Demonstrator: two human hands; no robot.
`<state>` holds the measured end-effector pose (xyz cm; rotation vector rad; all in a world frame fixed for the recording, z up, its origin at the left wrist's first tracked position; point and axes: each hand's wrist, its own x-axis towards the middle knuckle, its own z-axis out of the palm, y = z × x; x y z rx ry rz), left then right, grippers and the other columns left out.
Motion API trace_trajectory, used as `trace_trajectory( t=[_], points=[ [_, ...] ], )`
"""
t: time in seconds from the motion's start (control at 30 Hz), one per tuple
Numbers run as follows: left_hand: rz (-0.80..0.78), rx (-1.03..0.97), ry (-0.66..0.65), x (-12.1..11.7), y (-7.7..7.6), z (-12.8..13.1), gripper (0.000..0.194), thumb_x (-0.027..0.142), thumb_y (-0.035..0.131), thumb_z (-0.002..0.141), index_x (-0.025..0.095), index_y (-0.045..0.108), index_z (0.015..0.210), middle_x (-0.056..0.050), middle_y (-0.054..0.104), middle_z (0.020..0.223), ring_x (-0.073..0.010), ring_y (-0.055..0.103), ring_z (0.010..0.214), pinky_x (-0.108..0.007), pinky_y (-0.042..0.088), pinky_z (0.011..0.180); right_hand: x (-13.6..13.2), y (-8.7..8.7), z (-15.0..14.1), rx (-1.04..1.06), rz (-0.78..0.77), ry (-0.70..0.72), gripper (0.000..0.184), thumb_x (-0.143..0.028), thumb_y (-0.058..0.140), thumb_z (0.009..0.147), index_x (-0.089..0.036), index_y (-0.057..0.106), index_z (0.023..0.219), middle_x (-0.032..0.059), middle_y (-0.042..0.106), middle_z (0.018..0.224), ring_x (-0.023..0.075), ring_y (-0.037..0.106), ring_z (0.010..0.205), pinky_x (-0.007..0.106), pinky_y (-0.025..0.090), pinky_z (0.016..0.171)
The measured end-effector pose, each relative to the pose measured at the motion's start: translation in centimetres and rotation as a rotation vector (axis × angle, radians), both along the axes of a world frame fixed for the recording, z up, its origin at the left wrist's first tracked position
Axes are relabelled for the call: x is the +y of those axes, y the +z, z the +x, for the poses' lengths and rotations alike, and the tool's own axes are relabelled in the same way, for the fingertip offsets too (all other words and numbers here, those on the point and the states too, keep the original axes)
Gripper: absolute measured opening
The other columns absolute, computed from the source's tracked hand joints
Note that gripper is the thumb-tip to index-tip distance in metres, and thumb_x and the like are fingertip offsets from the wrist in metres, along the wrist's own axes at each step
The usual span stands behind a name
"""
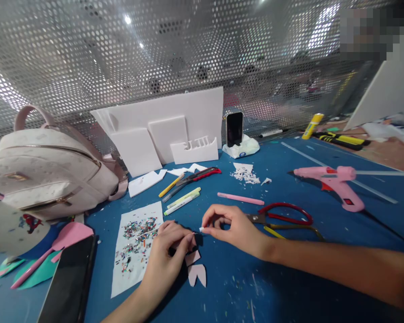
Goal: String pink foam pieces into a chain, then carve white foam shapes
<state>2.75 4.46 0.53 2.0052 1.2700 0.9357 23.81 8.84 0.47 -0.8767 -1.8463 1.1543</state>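
Note:
My right hand (237,231) pinches a tiny white scrap (201,229) between thumb and fingertips, just above the blue table. Close by on its left, my left hand (171,246) is closed, thumb pressed toward its curled fingers; what it grips is hidden. Partly under that hand lies a pale pink foam piece (192,257), with a notched pale pink foam piece (197,274) below it. White paper (123,278) strewn with coloured glitter bits (134,242) sits left of my left hand. Red-handled scissors (286,213) rest behind my right wrist.
Beyond my hands lie a pink pen (240,198), highlighters (182,201), a box cutter (191,179) and white crumbs (245,174). A pink glue gun (336,179) is at right. At left are a phone (69,278) and backpack (50,166); white foam boards (195,107) stand behind.

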Motion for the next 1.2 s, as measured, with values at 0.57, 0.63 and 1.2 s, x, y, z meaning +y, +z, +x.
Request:
trace_trajectory(
  t=[0.57,0.63,1.2],
  points=[
    [0.007,0.001,-0.006,-0.1,-0.06,-0.07,0.035,0.03,0.047,0.101,0.02,0.062,0.07,0.0,0.065,0.069,-0.0184,0.055,0.069,-0.035,0.037,0.081,-0.59,-0.29,-0.13,0.062,0.466,0.015,0.012,-0.025,0.072,0.091,-0.019,0.067,0.082,0.002,0.066,0.078,0.0172,0.056,0.077,0.035,0.045,0.073],
    [0.008,0.005,-0.006,-0.17,-0.06,-0.09,0.035,0.029,0.047,0.101,0.021,0.062,0.07,0.0,0.064,0.069,-0.0182,0.055,0.069,-0.035,0.037,0.082,-0.58,-0.24,-0.17,0.06,0.473,0.01,0.013,-0.024,0.072,0.091,-0.019,0.065,0.081,0.0014,0.065,0.077,0.0165,0.056,0.075,0.034,0.044,0.072],
    [0.022,0.02,-0.016,-0.18,0.03,0.03,0.033,0.027,0.047,0.1,0.021,0.062,0.072,0.0,0.064,0.069,-0.0187,0.056,0.07,-0.036,0.038,0.083,-0.55,-0.3,-0.23,0.035,0.496,0.027,0.012,-0.023,0.069,0.092,-0.02,0.066,0.081,0.002,0.065,0.076,0.0177,0.054,0.076,0.033,0.044,0.069]
  ],
)
